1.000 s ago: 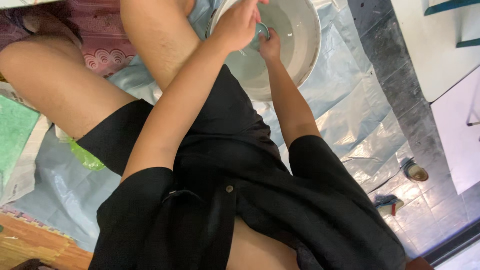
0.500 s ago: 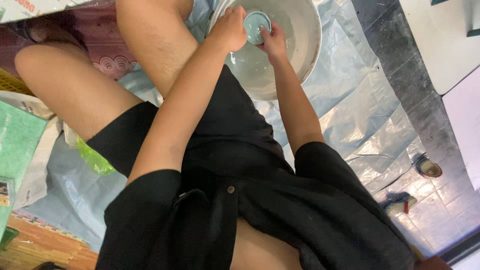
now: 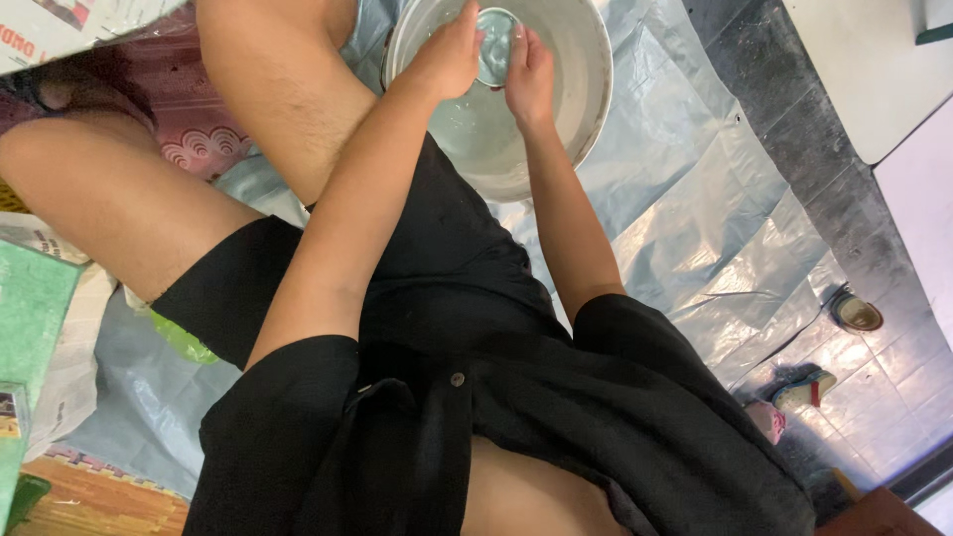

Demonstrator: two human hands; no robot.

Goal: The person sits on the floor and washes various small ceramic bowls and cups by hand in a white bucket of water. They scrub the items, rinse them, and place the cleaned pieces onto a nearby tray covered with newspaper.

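left hand point(image 3: 452, 55): curled round the left edge of a small round glass dish point(image 3: 496, 45), fingers closed on its rim, thumb side toward the camera.
right hand point(image 3: 529, 74): closed on the dish's right edge, fingers wrapped behind it, so both hands grip it from opposite sides.
dish: clear, bluish, round, tilted so its open face points roughly at the camera; held over the basin point(image 3: 586, 109), inside its rim line. Can't tell whether it touches the water.
basin: large, round, pale metal or plastic, sits on the sheet point(image 3: 685, 199) at top centre; shallow cloudy water in it, wet inner wall.
arms: both forearms run up from the lower frame and meet at the dish; left arm crosses over the left thigh point(image 3: 278, 99).
legs: bare, knees bent, spread to the left of the basin; the person wears black shorts and an open black shirt point(image 3: 556, 427).
sheet: silvery-blue plastic, creased, covers the floor under the basin and the person.
right side: dark concrete strip, then grey tile floor point(image 3: 893, 387); a small round cup point(image 3: 856, 313) stands on the tiles, well apart from the basin.
left side: green bag point(image 3: 30, 318) at the frame edge, pink patterned mat point(image 3: 199, 149) behind the thigh.
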